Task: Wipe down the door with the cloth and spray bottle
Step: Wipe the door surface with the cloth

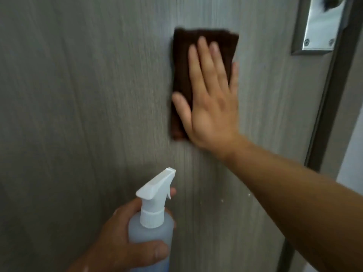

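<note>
Right hand (pixel 212 99) flat, fingers straight, pressing the dark brown cloth (pixel 182 61) against the grey door (pixel 78 95), just left of the metal handle plate (pixel 322 26). Left hand (pixel 125 240) wraps the spray bottle (pixel 151 228) low, nozzle toward the door. Wiping looks mid-job; how much of the door is done, I can't tell.
</note>
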Available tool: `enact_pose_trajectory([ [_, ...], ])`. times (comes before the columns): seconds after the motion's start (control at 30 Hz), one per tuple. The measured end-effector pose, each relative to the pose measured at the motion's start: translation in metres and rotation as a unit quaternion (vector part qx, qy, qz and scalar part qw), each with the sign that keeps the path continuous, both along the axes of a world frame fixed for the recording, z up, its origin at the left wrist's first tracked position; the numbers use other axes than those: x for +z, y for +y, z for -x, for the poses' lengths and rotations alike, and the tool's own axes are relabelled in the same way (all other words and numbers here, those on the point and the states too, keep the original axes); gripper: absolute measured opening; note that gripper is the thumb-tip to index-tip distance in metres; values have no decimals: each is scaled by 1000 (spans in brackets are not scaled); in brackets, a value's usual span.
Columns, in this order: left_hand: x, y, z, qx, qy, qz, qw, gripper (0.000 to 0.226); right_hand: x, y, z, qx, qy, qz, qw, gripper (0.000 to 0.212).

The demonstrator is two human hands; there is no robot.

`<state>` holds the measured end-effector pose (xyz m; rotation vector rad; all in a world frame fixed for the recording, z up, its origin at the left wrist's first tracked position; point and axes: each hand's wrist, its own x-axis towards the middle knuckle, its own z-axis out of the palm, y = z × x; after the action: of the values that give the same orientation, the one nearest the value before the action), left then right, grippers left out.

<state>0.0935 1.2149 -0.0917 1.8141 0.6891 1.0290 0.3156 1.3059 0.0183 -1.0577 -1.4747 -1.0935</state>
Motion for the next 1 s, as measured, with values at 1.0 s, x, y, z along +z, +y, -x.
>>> enact_pose_trajectory([
  [1.0,14,-5,-43,-16,34,-24,999,78,-112,-10,-156,-45,185,61,980,87],
])
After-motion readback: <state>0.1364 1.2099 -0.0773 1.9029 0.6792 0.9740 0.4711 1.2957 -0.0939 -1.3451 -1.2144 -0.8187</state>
